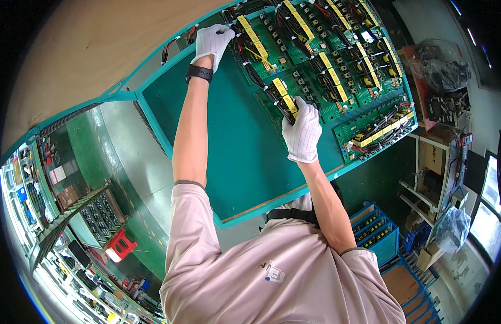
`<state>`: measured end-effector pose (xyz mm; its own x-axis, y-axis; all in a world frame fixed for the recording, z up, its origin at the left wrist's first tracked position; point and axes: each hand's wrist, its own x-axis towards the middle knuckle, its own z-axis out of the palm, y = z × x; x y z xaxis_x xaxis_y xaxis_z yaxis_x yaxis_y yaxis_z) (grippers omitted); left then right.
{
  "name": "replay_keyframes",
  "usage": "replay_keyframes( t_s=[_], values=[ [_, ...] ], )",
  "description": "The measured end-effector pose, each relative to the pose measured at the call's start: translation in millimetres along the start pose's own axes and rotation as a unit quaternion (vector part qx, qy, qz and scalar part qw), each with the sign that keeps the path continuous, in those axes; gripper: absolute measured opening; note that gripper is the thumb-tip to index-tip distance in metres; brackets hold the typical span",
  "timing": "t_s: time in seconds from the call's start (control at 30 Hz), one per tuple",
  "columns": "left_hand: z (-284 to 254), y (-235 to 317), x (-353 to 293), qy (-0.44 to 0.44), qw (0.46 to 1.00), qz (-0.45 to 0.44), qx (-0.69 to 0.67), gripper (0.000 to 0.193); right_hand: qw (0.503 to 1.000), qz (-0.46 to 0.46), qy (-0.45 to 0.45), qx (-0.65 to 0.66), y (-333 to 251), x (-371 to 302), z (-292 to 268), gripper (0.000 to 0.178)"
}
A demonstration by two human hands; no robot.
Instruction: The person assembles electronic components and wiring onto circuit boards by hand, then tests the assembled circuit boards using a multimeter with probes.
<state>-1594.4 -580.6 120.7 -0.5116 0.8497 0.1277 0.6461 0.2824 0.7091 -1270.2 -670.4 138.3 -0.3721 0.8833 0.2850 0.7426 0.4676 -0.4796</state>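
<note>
My left hand [214,43], in a white striped glove, reaches the far left of the green tray [207,162]. Its fingers are bent together at the black wires [237,49] beside a circuit board [280,54] with a yellow block; the fingertips are partly hidden. Nearer to me, my right hand [303,132], gloved the same way, closes on the near end of another circuit board's yellow block [284,95]. That green board lies tilted on the tray with black wires along its left side.
Several similar circuit boards fill the tray's right side, one [383,129] at its near right corner. Loose red and black leads [165,52] hang past the far left rim. A blue crate [377,232] stands below right, a shelving rack [431,178] beyond it. A red stool [121,245] stands at lower left.
</note>
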Motion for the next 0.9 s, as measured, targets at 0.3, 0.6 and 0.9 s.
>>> replay_keyframes(
  t_s=[0.3,0.6,0.9],
  values=[
    [-0.3,-7.1,2.8,-0.009,0.998,-0.038,-0.052,0.032,0.999,0.02,0.016,0.021,-7.2,3.3,5.7,0.058],
    [2.9,-13.8,4.4,0.042,0.999,0.01,-0.028,0.035,0.999,0.015,0.032,0.006,-6.5,12.3,12.2,0.057],
    [14.1,-8.5,5.1,0.125,0.991,0.041,-0.003,0.026,0.999,0.018,0.03,0.008,-5.2,12.7,11.6,0.06]
  ],
)
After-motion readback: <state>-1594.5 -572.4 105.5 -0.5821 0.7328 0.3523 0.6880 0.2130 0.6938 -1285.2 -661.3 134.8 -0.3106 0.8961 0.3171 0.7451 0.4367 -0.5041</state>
